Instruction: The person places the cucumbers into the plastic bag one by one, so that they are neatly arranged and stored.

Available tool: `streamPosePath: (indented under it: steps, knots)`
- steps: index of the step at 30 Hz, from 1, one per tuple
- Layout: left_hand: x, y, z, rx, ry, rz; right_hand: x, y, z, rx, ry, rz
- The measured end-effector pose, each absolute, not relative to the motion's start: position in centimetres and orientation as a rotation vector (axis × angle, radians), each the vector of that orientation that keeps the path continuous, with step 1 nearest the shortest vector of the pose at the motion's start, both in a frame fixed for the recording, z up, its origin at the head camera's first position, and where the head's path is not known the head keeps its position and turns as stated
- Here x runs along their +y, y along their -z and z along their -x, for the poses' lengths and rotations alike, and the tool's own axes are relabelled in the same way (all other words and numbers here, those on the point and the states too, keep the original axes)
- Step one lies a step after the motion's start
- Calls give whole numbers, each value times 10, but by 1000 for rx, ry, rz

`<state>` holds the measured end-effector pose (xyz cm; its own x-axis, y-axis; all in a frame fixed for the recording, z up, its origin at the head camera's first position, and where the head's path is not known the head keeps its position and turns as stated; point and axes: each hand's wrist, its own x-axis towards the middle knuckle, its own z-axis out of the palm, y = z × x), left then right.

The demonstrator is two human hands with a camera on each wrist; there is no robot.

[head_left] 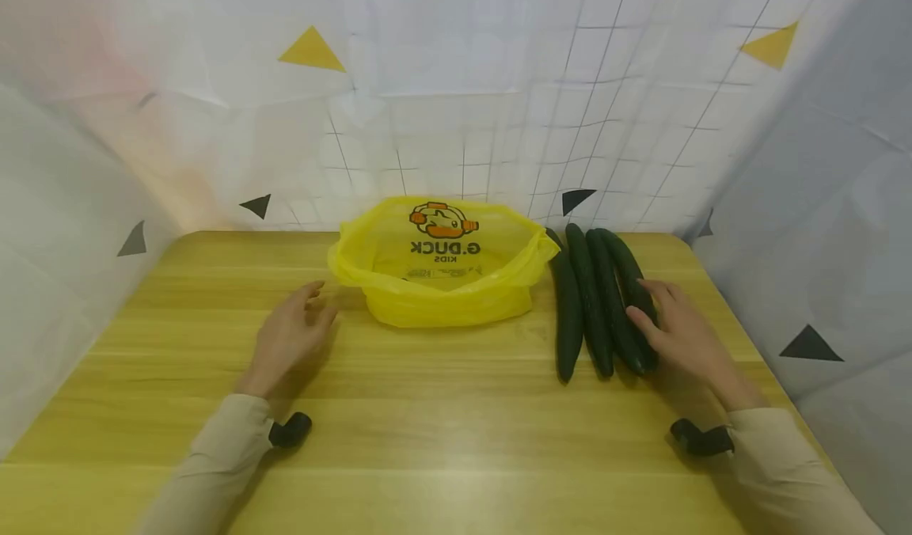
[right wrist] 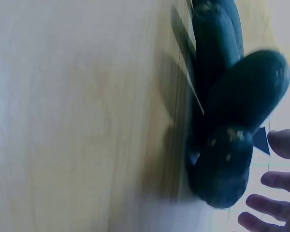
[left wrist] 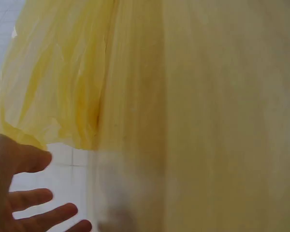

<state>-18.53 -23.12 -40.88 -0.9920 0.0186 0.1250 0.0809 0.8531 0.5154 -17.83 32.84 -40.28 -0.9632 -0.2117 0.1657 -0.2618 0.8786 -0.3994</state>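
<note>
A yellow plastic bag (head_left: 449,305) with a duck print inside stands with its mouth spread wide at the back middle of the table. Several dark green cucumbers (head_left: 568,321) lie side by side to its right, ends toward me. My left hand (head_left: 290,337) hovers left of the bag, fingers loosely bent, holding nothing; the left wrist view has its thumb close to the bag's side (left wrist: 63,87). At the rightmost cucumber (head_left: 627,266) is my right hand (head_left: 684,337), thumb and fingers spread. In the right wrist view its fingers (right wrist: 275,208) are beside the cucumber ends (right wrist: 222,169); contact is unclear.
The wooden table (head_left: 442,440) reaches back to a white sheet wall (head_left: 456,123) with triangles and grid lines. Similar sheets (head_left: 841,266) close in both sides. A black wrist camera (head_left: 701,438) sits on each sleeve.
</note>
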Motion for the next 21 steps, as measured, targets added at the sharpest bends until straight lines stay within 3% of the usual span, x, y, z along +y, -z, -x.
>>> streamPosePath:
  steps: [10, 21]
  knots:
    - [-223, 418, 197, -2656, 1232, 23, 348, 407, 188, -2921, -947, -285]
    - [-199, 432, 218, -2267, 1814, -258, 346, 413, 200, -2985, -1133, -69]
